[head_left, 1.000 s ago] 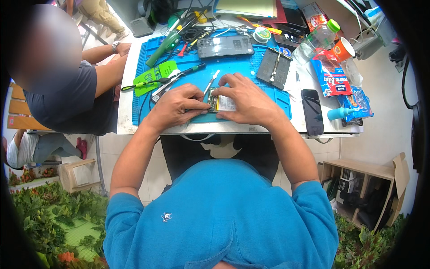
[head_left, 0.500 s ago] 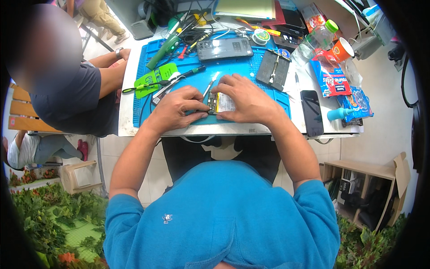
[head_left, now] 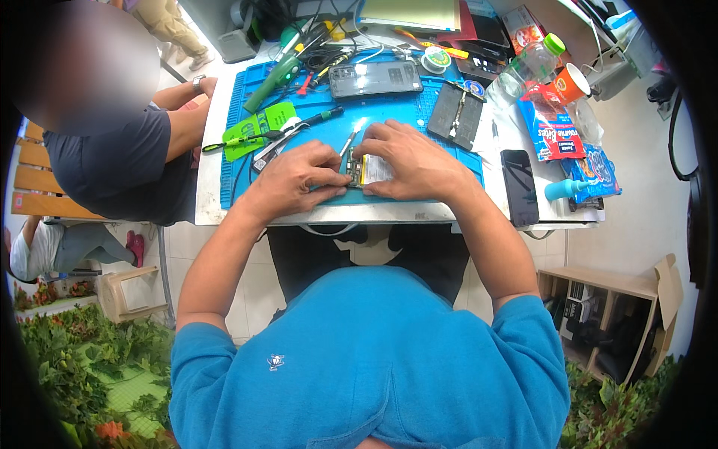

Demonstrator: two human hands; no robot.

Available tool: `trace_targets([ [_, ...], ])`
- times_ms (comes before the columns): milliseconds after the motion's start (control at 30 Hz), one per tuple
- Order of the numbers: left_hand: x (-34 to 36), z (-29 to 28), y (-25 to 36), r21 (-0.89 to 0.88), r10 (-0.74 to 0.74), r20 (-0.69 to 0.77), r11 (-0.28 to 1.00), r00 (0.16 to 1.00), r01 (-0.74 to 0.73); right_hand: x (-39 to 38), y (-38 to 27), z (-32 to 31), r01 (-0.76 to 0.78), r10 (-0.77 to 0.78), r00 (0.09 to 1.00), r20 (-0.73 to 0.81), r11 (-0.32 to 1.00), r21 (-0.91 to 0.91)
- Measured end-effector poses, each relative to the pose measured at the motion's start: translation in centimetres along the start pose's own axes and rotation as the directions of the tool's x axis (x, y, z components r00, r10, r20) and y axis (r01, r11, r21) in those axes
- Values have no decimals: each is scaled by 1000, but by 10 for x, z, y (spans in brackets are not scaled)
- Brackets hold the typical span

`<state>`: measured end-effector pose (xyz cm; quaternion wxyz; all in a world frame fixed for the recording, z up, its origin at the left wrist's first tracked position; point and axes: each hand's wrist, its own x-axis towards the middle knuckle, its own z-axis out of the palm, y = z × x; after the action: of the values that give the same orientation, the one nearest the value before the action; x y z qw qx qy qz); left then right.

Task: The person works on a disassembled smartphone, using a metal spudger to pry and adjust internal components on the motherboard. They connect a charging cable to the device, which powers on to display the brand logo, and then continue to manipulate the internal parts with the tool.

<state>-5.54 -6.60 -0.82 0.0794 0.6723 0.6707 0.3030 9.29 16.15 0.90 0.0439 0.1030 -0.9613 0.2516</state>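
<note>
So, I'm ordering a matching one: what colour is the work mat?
The work mat is bright blue, showing best in the head view.

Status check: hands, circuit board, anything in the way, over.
Left hand at left edge of board. Right hand over battery. Slim tool lies just beyond board.

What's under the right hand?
Under the right hand: part of a silver block, yellow strip on its left edge, a green circuit board just left of that. The blue mat lies beneath. The block's right side is covered by the hand; whatever is there can't be seen.
</note>
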Motion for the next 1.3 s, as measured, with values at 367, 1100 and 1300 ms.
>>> trace_targets([
  [367,3,-3,-4,-5,37,22,999,999,-37,4,-2,-4,-28,27,999,43,999,25],
  [1100,8,-7,-2,27,66,52,997,996,-67,8,-4,10,-98,103,992,-70,993,66],
  [1300,7,-6,0,-6,32,23,999,999,-32,2,4,19,-76,96,983,-159,989,126],
])
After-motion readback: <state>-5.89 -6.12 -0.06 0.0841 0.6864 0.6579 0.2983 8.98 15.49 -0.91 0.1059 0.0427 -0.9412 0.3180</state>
